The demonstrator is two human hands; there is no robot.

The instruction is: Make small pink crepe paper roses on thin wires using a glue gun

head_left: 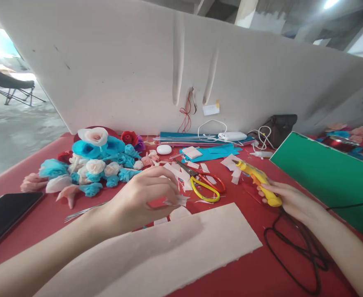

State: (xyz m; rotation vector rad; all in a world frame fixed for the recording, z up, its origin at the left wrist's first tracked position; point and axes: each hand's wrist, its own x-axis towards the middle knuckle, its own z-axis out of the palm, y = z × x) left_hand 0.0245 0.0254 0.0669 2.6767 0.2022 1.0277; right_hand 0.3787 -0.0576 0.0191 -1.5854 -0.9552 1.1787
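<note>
My right hand [282, 196] grips a yellow glue gun [258, 181], its nozzle pointing up and left, and a dark cord hangs below. In the middle, my left hand [152, 192] hovers over small paper scraps, fingers curled and the fingertips drawn toward the thumb. A pale scrap [181, 201] shows at those fingertips; whether it is pinched or lies beneath them I cannot make out. Just beyond are scissors [206, 187] with one yellow and one red handle, lying across cut pieces. A long pale pink crepe paper strip [181, 251] lies in front, under my left forearm.
Crepe paper flowers [94, 167] in blue, white, pink and red are heaped at the left, near thin wires [82, 213] and a black tablet-like slab [9, 218]. Blue paper [214, 152] lies behind. A green board [326, 177] borders the right; a white panel [122, 70] rises behind.
</note>
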